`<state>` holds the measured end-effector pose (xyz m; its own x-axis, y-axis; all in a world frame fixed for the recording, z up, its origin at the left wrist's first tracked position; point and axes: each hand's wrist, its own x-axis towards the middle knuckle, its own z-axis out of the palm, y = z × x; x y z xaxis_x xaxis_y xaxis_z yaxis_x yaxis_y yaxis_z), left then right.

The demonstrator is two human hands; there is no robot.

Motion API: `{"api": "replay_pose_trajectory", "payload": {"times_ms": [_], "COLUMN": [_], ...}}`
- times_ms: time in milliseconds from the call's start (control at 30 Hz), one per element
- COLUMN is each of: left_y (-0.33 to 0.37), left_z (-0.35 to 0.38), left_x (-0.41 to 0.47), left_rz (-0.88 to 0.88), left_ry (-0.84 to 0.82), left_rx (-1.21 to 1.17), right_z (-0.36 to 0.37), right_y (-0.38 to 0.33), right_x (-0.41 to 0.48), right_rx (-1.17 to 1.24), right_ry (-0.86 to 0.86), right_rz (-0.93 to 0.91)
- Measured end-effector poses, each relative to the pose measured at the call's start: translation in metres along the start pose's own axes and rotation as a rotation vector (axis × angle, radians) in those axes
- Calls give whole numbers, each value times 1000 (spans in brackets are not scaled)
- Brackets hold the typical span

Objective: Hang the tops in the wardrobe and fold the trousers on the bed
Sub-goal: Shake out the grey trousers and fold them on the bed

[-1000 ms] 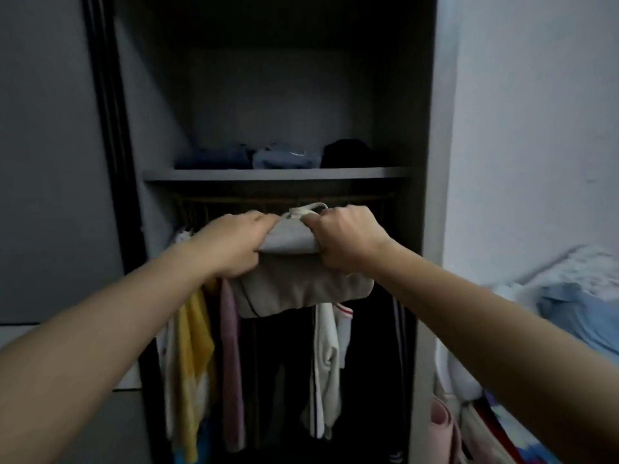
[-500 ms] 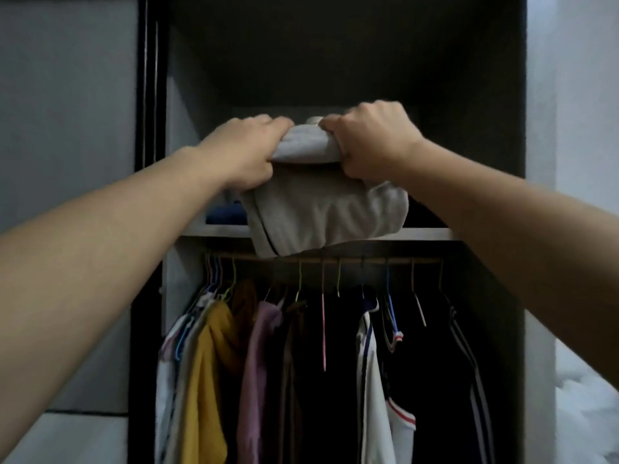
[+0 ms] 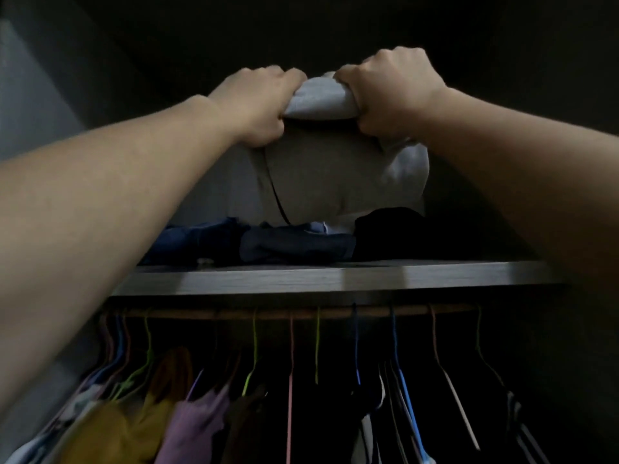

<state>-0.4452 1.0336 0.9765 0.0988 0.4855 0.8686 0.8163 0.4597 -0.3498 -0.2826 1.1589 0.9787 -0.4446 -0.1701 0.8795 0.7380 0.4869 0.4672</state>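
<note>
Above the wardrobe shelf (image 3: pixel 335 279), left hand (image 3: pixel 258 105) and right hand (image 3: pixel 392 92) clench the folded grey trousers (image 3: pixel 321 169), whose slack beneath the curled fingers (image 3: pixel 284 80) could topple the stacked clothes (image 3: pixel 294 246).

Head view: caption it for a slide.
Left hand and right hand grip a folded grey garment above the shelf holding folded clothes.

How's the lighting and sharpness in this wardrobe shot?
Head view: dim, wardrobe top nearly black; left hand, right hand and grey folded garment are legible; hanging clothes at the bottom look smeared; the shelf bows slightly from the wide-angle lens.
</note>
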Motion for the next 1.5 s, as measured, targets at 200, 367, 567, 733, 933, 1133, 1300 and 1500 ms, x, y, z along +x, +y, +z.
{"api": "replay_pose_trajectory", "payload": {"times_ms": [200, 367, 567, 733, 933, 1133, 1300, 1500], "left_y": [-20, -21, 12, 69, 115, 112, 110, 107], "left_z": [80, 144, 196, 244, 282, 273, 268, 255], "left_x": [41, 78, 142, 141, 96, 101, 95, 89], "left_rz": [47, 98, -6, 76, 382, 340, 302, 256], "left_ry": [-11, -60, 136, 2, -757, -742, -735, -812], "left_rx": [-21, -92, -188, -336, -469, -511, -554, -634], "right_z": [84, 133, 177, 210, 235, 229, 221, 210], "right_y": [-1, 9, 55, 79, 62, 75, 77, 80], "right_x": [22, 42, 53, 2, -70, -70, -68, -70], "right_rx": [-12, -68, -211, -143, 144, 305, 394, 459], "right_ry": [-61, -210, -89, -276, -1126, -1104, -1100, -1151], "right_rz": [16, 14, 60, 145, 168, 252, 257, 337]}}
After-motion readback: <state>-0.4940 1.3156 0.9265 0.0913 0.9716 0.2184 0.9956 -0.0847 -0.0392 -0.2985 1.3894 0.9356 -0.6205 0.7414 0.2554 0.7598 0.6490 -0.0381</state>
